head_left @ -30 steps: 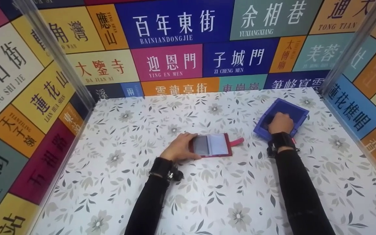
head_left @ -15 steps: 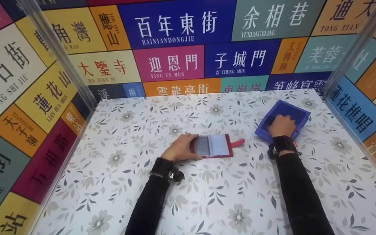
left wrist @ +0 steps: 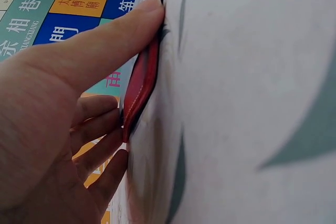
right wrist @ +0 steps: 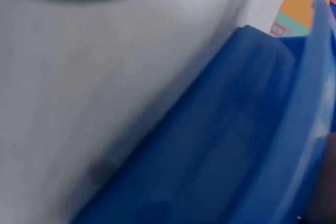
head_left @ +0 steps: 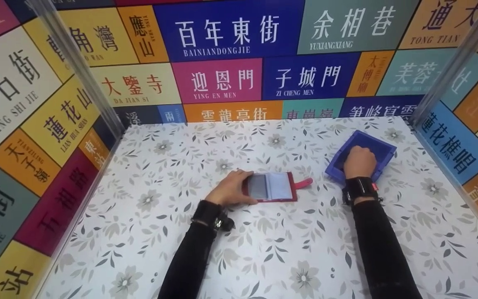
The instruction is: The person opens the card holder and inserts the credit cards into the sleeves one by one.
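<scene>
Red card holder [head_left: 270,187]: open and flat on the flower-patterned worktop [head_left: 301,245], left of the blue tray, pockets [head_left: 280,185] up and strap [head_left: 304,183] pointing right; spread this way, I'd guess, so both pockets are reachable.
Left hand [head_left: 230,187]: its grip holds the card holder's left end, thumb on the near edge, fingers round the left and far side, likely to steady it without covering the pockets.
Blue tray [head_left: 382,153]: set at an angle toward the far right, well apart from the holder, seemingly handy for the right arm.
Right hand [head_left: 360,162]: dips into the tray, knuckles up, fingertips hidden; I can't tell whether its grip has anything.
Black sleeves [head_left: 382,245]: both reach from the near side, slanting slightly inward.
</scene>
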### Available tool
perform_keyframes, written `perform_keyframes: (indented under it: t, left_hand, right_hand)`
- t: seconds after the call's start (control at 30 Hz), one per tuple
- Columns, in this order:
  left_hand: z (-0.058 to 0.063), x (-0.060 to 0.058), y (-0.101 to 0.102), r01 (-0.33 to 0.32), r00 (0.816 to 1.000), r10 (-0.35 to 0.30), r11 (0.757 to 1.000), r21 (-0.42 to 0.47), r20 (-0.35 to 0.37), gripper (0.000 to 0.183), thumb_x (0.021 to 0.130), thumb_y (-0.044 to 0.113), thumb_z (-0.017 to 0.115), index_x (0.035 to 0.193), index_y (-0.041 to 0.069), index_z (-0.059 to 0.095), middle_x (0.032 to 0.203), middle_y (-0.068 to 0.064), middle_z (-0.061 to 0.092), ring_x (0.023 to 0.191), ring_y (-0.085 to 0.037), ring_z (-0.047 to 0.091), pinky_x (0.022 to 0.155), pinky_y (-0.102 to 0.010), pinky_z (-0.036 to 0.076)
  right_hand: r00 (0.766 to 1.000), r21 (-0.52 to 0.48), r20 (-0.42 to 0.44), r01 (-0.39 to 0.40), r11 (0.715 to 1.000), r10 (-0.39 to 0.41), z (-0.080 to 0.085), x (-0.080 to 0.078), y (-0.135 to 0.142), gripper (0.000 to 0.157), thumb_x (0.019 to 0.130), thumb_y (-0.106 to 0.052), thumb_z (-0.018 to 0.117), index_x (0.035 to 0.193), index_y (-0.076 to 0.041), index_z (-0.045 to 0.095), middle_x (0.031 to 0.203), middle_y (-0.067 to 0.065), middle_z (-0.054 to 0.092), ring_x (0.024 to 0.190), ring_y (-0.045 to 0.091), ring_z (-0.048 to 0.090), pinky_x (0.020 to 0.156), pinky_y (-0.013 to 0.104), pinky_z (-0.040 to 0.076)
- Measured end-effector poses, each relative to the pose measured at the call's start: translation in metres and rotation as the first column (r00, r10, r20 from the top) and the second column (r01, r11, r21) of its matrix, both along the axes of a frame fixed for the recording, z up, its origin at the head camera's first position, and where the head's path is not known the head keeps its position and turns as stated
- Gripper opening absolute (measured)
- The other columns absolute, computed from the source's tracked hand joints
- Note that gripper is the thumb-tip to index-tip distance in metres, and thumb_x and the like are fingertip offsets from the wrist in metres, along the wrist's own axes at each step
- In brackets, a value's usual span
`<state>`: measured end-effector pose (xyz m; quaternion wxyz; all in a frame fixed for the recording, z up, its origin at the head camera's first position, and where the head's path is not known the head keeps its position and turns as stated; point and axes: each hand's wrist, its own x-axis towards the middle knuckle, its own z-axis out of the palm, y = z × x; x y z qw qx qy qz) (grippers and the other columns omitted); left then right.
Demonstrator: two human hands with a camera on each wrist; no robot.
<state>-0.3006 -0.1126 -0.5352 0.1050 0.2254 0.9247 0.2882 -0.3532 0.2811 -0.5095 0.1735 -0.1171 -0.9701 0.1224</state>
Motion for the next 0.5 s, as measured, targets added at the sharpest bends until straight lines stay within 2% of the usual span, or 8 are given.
perform_keyframes:
  t: [0.17,0.37,0.5]
  left_hand:
    - [0.003,-0.002,0.000,0.040,0.999,-0.040,0.999,-0.023,-0.029,0.098,0.078,0.045,0.090,0.157,0.009,0.044,0.151,-0.013,0.053,0.139,-0.030,0.047,0.119,-0.044,0.040]
    - [0.002,-0.003,0.000,0.028,0.999,-0.028,0.999,-0.020,-0.024,0.099,0.076,0.044,0.091,0.157,0.010,0.044,0.150,-0.011,0.054,0.139,-0.029,0.048,0.119,-0.043,0.040]
    - [0.001,-0.001,0.000,0.010,1.000,-0.011,1.000,-0.013,-0.018,0.099,0.076,0.044,0.091,0.157,0.012,0.044,0.150,-0.010,0.054,0.138,-0.029,0.048,0.118,-0.044,0.040]
  right_hand:
    - [0.998,-0.117,-0.057,0.020,0.993,-0.027,0.008,0.010,0.000,0.023,0.089,0.007,0.054,0.100,0.021,0.069,0.101,0.043,0.067,0.098,0.061,0.065,0.088,0.068,0.051]
    - [0.992,-0.278,-0.112,0.019,0.961,-0.052,0.005,0.019,0.000,0.021,0.088,0.002,0.063,0.099,0.017,0.072,0.102,0.040,0.069,0.100,0.061,0.064,0.091,0.068,0.049]
    - [0.989,-0.277,-0.134,0.018,0.961,-0.057,0.002,0.019,-0.003,0.018,0.089,0.001,0.064,0.097,0.011,0.076,0.101,0.035,0.072,0.098,0.059,0.065,0.088,0.068,0.049]
